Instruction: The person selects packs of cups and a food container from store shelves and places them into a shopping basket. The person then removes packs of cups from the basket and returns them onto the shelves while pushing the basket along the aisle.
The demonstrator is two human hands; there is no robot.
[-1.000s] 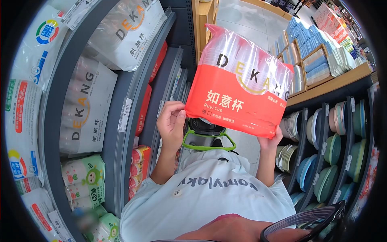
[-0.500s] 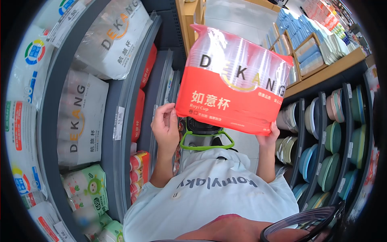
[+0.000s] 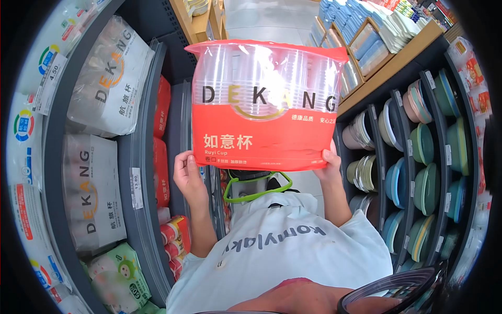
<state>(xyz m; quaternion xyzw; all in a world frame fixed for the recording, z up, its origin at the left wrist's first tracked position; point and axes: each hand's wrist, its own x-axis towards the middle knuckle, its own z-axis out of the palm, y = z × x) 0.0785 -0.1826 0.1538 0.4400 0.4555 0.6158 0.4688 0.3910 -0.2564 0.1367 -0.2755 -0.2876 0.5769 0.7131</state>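
A large red and clear pack of plastic cups (image 3: 261, 131), printed DEKANG, is held up level in front of the chest, its printed face towards the camera. My left hand (image 3: 189, 172) pinches its lower left corner between thumb and fingers. At the lower right corner, my right hand (image 3: 328, 162) grips the pack, with the thumb on the front and the other fingers partly hidden behind it. Stacks of clear cups show through the upper part.
Shelves on the left hold white DEKANG packs (image 3: 107, 78) and a green tissue pack (image 3: 120, 277). Bowls (image 3: 426, 188) fill the right rack. Folded cloths (image 3: 402, 31) lie at the upper right. A green-rimmed basket or cart (image 3: 256, 196) is below the pack.
The pack and both hands have moved left in view, and the pack has turned from a tilt to nearly level. The surrounding shelves have shifted left as well. Both hands keep their hold.
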